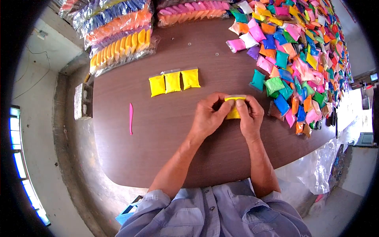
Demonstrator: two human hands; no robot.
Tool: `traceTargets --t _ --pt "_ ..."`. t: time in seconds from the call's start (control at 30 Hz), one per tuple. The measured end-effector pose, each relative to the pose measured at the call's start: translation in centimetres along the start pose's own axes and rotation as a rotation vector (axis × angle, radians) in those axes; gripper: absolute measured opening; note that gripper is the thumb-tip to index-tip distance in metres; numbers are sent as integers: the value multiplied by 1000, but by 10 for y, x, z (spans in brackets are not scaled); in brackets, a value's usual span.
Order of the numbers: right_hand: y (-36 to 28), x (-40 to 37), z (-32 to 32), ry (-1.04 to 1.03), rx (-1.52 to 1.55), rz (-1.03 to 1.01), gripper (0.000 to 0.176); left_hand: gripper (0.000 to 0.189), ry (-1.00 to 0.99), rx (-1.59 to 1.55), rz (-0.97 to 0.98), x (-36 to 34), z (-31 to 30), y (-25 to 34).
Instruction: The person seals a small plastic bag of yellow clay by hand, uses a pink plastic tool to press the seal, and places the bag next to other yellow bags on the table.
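Observation:
Both my hands pinch a small yellow packet near its clear top edge, just above the brown table. My left hand grips its left side and my right hand its right side, thumbs close together at the top. Fingers cover part of the packet. Up and to the left of my hands, three filled yellow packets lie side by side in a row. Farther left lies a thin pink plastic stick, shaped like a small modelling knife.
A large heap of small colourful packets covers the table's right side. Clear bags of packets in rows, with yellow ones nearest, are stacked at the back left. The brown table has a rounded front edge close to my body. A blue crate stands below.

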State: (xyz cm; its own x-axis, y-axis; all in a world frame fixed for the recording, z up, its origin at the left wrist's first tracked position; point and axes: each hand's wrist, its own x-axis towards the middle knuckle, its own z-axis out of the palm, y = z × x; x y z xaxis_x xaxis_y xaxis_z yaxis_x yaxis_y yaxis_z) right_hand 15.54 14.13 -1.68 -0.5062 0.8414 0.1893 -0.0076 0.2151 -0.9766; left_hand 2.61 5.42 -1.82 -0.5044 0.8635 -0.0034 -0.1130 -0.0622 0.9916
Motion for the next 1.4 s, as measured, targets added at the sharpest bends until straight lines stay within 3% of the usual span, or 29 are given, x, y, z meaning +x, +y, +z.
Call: traceTargets --t 0.07,0.2,0.4,0.47,0.5,0.57,0.6,0.77,0.83,0.97,1.4 --pt "0 1 -2 92 26 20 17 19 -94 59 132 -1 5 5" --pt "3 1 1 100 159 28 22 23 -113 209 99 -3 6 14" --pt "-1 -5 9 145 155 -48 33 22 179 260 103 -8 11 17" --pt "-6 -4 11 100 129 -48 33 25 204 440 287 -8 8 8" --pt "-8 -4 11 52 101 -49 32 25 200 440 286 -9 9 7" --pt "-8 -4 6 94 5 -60 26 34 104 609 533 -10 14 8" --pt "-7 -3 4 136 42 -15 23 38 99 567 541 -12 18 11" --pt "-4 2 1 148 20 -88 24 30 243 542 493 -4 10 21" --pt "-5 2 -1 147 55 -61 25 25 49 456 290 0 5 18" --pt "0 2 -3 71 116 -19 25 19 31 368 159 -2 3 18" --pt "-4 2 -2 -62 58 -31 21 22 -12 286 176 -1 -2 9"
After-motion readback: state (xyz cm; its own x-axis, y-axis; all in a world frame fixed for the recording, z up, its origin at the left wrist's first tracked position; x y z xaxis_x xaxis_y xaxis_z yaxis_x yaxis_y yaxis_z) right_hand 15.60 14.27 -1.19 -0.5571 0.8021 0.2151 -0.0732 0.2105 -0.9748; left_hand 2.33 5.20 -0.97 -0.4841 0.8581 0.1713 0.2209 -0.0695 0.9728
